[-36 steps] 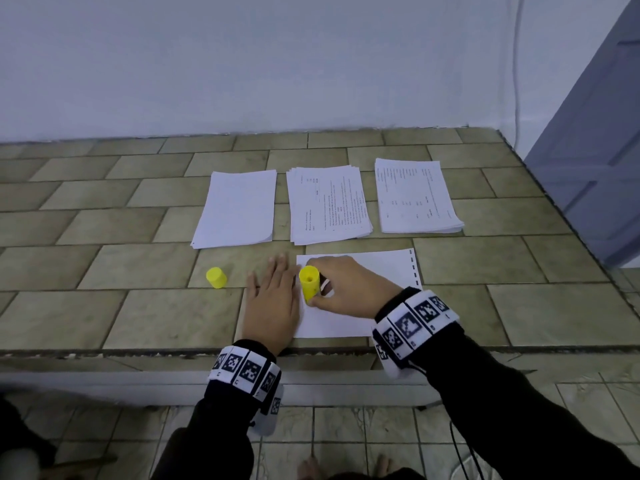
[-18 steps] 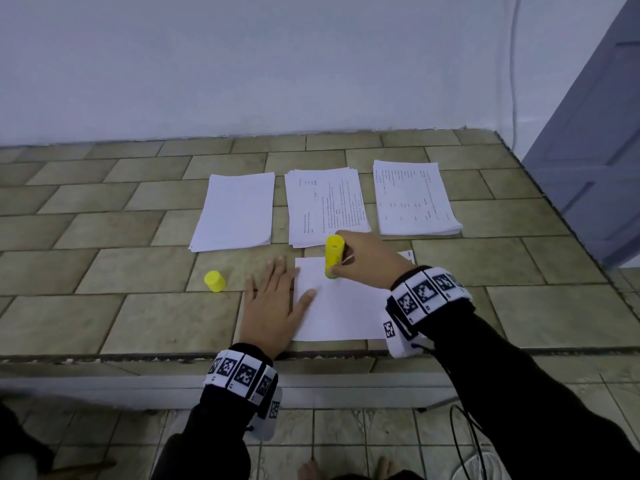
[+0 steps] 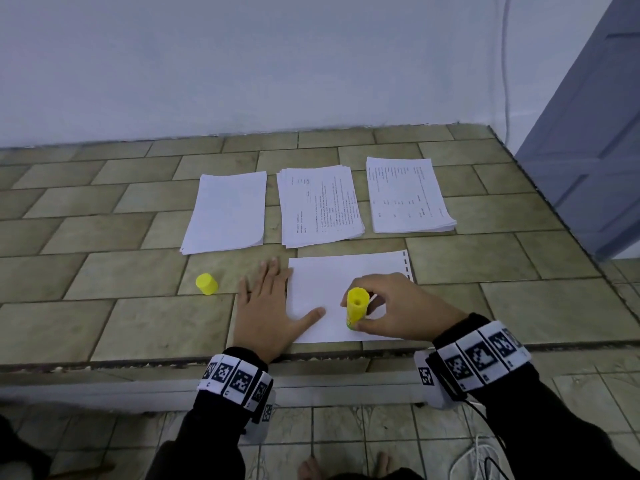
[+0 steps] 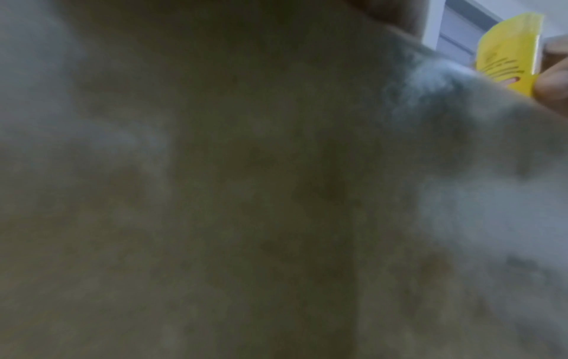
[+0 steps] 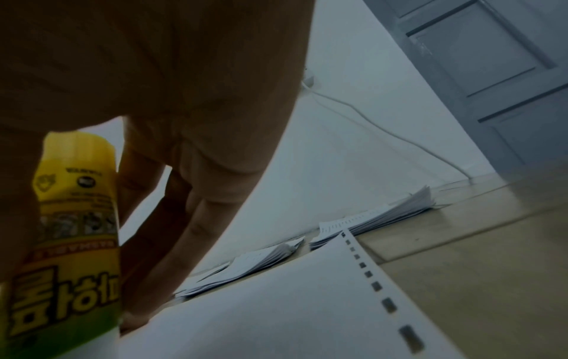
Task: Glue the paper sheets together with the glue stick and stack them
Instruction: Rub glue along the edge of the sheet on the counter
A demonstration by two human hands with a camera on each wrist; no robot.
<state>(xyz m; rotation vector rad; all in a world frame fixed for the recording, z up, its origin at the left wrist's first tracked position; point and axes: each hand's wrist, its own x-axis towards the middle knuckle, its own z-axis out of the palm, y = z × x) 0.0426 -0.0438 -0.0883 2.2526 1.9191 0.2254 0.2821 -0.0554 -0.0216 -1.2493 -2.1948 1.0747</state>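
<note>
Setting: home interior | Evidence: raised tiled ledge (image 3: 138,271), plain white wall (image 3: 242,64), grey panelled door (image 3: 595,150), bare feet (image 3: 311,467) on tiled floor

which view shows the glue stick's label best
The right wrist view: the glue stick fills the left edge, close enough to show its printed yellow and green label, gripped by the right hand. The head view shows only its yellow barrel, upright on the sheet. The left wrist view catches a blurred yellow corner.
</note>
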